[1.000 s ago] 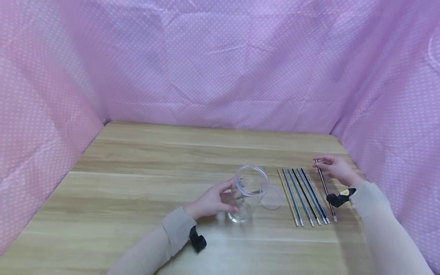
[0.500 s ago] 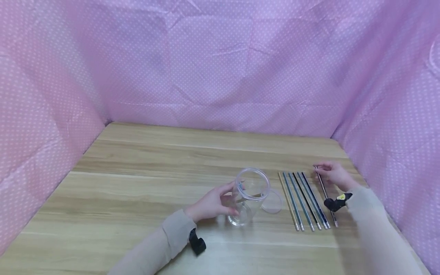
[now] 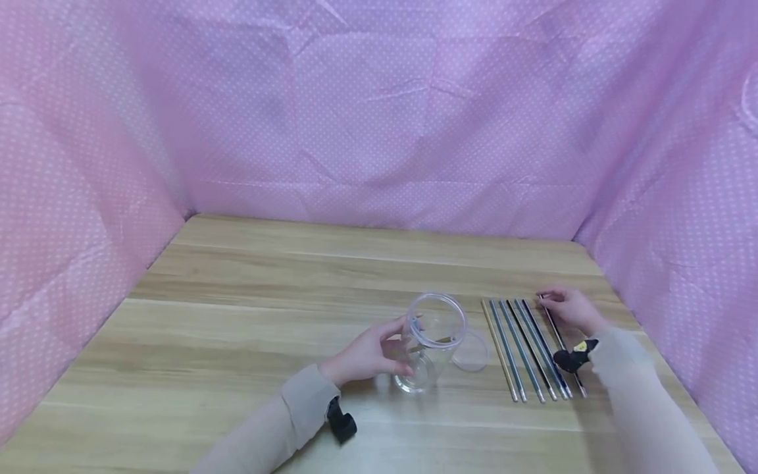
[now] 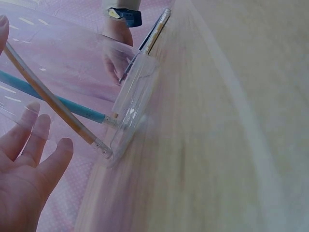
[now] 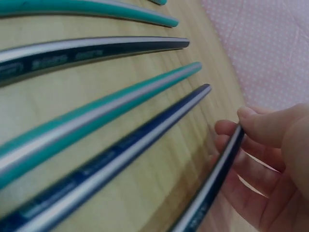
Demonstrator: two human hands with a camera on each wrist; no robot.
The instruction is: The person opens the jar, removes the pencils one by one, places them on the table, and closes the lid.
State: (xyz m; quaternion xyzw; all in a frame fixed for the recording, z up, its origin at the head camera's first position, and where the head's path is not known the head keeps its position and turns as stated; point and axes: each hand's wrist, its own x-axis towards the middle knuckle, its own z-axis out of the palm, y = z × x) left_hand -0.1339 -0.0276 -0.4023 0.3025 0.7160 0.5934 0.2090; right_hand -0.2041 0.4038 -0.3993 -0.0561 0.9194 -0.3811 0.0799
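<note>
My left hand (image 3: 370, 352) holds a clear plastic jar (image 3: 439, 361) upright on the table, thumb and fingers spread around its side. Inside the jar, in the left wrist view, a gold pencil (image 4: 63, 108) and a teal pencil (image 4: 82, 110) lean crosswise, eraser ends at the bottom. At the right, my right hand (image 3: 571, 311) pinches the far end of a dark striped pencil (image 5: 212, 181) between thumb and fingers. That pencil lies at the right end of a row of pencils (image 3: 521, 349), a little apart from it.
A clear round lid (image 3: 470, 352) lies flat between the jar and the row. Pink dotted cloth (image 3: 379, 118) hangs around the back and sides of the wooden table (image 3: 249, 296). The row's eraser ends point toward the person.
The far end of the dark pencil has shifted left and toward the person, closer to the row, with my right hand pinching it. My left hand keeps its hold on the jar.
</note>
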